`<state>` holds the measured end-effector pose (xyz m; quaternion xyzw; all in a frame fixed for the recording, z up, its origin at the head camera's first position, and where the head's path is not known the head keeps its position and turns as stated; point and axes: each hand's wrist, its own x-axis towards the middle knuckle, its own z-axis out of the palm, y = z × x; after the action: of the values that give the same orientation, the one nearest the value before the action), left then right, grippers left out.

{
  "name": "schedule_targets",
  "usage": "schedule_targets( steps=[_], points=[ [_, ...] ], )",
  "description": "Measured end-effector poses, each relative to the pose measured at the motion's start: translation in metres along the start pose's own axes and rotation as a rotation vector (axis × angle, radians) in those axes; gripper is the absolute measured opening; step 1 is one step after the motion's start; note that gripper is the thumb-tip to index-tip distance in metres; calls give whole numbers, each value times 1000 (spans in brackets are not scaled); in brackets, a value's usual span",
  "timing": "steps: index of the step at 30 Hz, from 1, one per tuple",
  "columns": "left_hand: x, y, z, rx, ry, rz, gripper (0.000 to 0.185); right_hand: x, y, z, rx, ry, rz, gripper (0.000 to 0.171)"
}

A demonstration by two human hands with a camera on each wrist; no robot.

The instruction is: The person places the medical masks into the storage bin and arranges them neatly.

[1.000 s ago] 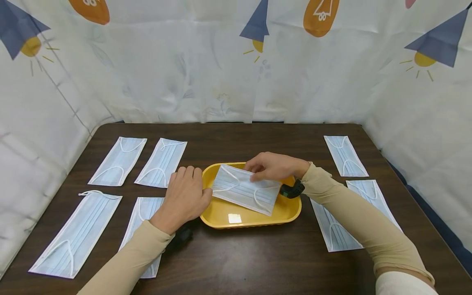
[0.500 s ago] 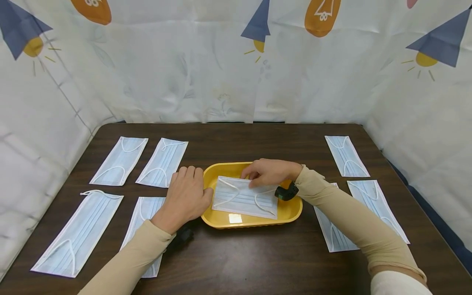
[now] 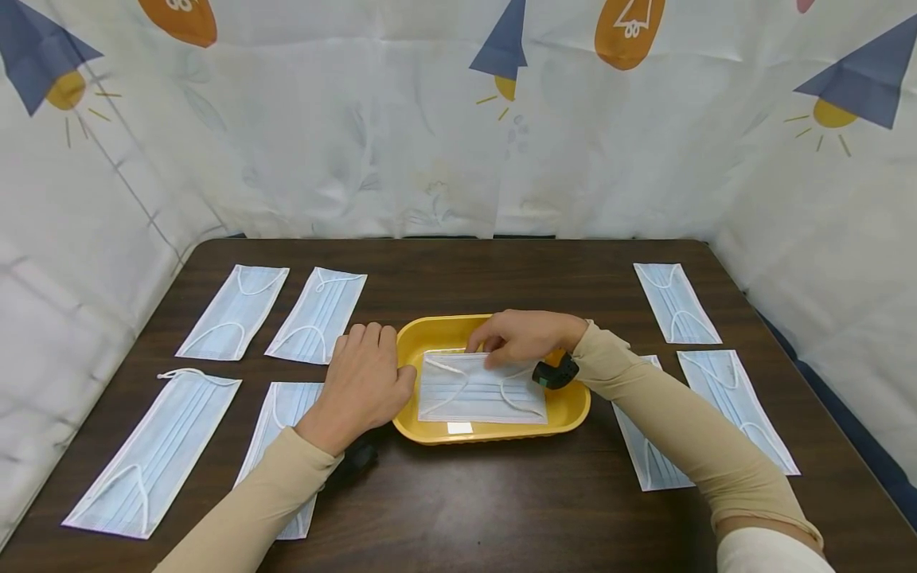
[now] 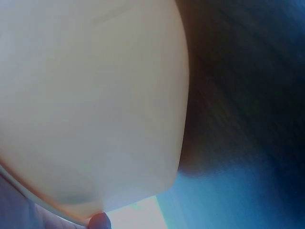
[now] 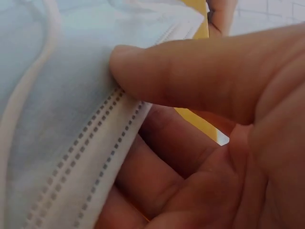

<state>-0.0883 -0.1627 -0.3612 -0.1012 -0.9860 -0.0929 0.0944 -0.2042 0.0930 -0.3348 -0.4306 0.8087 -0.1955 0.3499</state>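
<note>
A light-blue face mask (image 3: pixel 480 390) with white ear loops lies over the yellow tray (image 3: pixel 458 438). My right hand (image 3: pixel 526 334) pinches its far edge, thumb on top and fingers underneath, as the right wrist view shows with the thumb (image 5: pixel 157 76) on the stitched edge. At the tray's left end my left hand (image 3: pixel 365 386) grips the rim. In the left wrist view the tray wall (image 4: pixel 95 105) fills most of the picture, with a bit of a finger (image 4: pixel 100 221) at the bottom. Whether other masks lie beneath this one is hidden.
Several more masks lie flat on the dark wooden table (image 3: pixel 444 509): a group at the left, including a near-left mask (image 3: pixel 154 454), and others at the right, including a far-right mask (image 3: pixel 677 302). My forearms partly cover two of them. A white printed curtain (image 3: pixel 430 159) surrounds the table.
My right hand has moved slightly down and toward me, bringing the mask down and squarer with the tray. My left hand keeps its place on the rim.
</note>
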Motion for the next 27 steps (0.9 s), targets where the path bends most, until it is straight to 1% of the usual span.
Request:
schedule_targets(
  steps=[4, 8, 10, 18, 23, 27],
  points=[
    [0, 0, 0, -1, -5, -2, 31, 0, -1, -1, -6, -9, 2, 36],
    [0, 1, 0, -1, -4, -2, 31, -1, -3, -3, -14, 5, -3, 36],
    [0, 0, 0, 1, -3, 0, 31, -2, -5, -5, -11, 20, -8, 35],
    [-1, 1, -1, -1, -3, 1, 31, -10, -9, -10, 58, 72, -36, 33],
    [-1, 1, -1, -2, 1, 2, 30, -16, -11, -15, 71, 114, -45, 31],
    [-1, 1, -1, -1, 7, 1, 29, -23, -10, -17, 74, 163, -53, 30]
  ],
)
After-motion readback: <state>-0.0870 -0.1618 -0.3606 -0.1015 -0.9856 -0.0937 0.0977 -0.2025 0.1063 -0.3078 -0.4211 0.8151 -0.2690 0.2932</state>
